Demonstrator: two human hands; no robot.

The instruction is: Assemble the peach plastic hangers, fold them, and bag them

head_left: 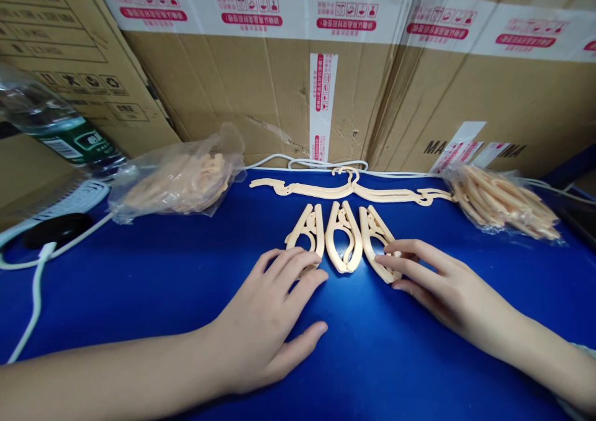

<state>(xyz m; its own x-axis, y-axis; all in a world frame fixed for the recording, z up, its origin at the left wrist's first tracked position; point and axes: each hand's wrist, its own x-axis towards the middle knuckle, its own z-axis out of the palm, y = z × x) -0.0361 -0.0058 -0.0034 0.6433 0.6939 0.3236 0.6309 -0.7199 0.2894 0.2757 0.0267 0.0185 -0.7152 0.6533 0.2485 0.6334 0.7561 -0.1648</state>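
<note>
Three folded beige plastic hangers lie side by side on the blue table. My left hand point(267, 312) rests its fingertips over the lower end of the left folded hanger point(319, 228), fingers stretched out and thumb apart. The middle folded hanger point(330, 241) is touched by neither hand. At the right folded hanger point(369, 247), my right hand point(437, 281) has its fingers and thumb around the lower end, partly covering it. Behind this row lies an unfolded hanger point(321, 191), its arms spread wide and its hook toward the boxes.
Clear plastic bags of folded hangers lie at left point(181, 182) and right point(505, 200). A water bottle point(69, 135) leans at far left above a black round object point(58, 230) with a white cable point(37, 290). Cardboard boxes point(233, 86) wall off the table's back.
</note>
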